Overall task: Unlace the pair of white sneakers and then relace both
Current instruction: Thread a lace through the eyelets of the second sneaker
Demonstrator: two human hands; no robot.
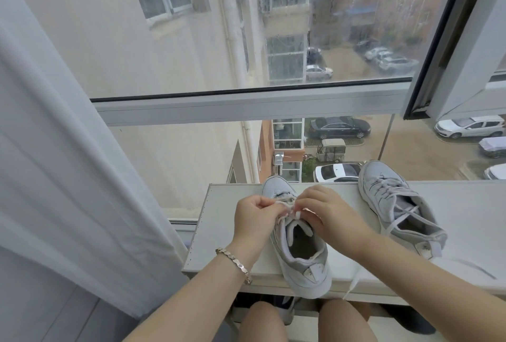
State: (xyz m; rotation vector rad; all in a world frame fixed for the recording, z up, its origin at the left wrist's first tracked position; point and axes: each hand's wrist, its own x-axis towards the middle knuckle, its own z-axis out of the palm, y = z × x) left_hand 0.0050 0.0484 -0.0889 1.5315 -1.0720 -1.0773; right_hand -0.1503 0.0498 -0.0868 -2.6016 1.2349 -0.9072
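A white sneaker (301,265) stands on the white ledge (224,232) in front of me, heel toward me and hanging a little over the front edge. My left hand (254,218) and my right hand (325,213) meet over its tongue, each pinching the white lace (287,204) near the upper eyelets. One lace end (353,284) trails over the ledge's front edge on the right. The second white sneaker (397,204) lies to the right, laced, with its toe at the window and loose lace ends across its opening.
A white curtain (68,163) hangs at the left beside the ledge. A large window pane stands just behind the shoes, with an opened window frame (449,40) at the upper right. My knees show below the ledge.
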